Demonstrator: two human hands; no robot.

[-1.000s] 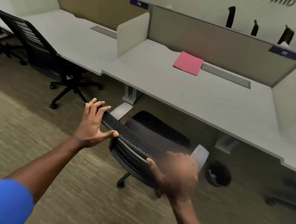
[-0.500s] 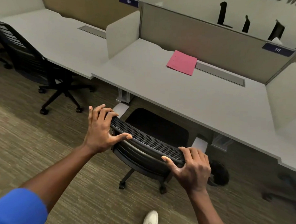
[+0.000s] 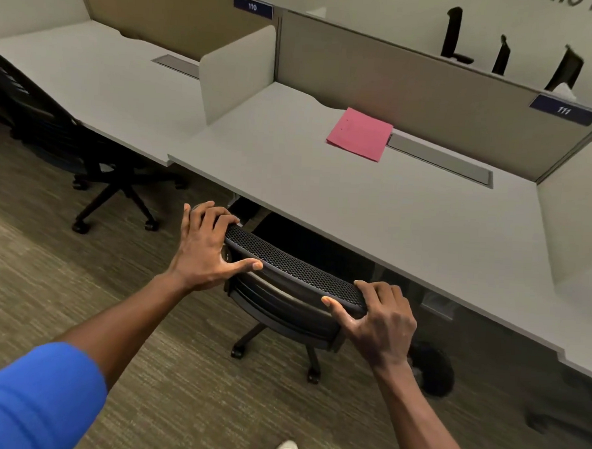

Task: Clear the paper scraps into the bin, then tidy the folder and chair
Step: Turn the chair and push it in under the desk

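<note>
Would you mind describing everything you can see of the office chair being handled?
The black office chair has a perforated mesh backrest, a dark seat and a wheeled star base on the carpet. It stands upright, its seat tucked under the grey desk. The left hand and right hand grip the backrest's top edge at opposite ends.

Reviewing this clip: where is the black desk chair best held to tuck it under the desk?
By the top rail of the chair backrest, from behind. It faces away from the desk, curved and thin enough to wrap. The left hand and right hand grip its two ends.
</note>
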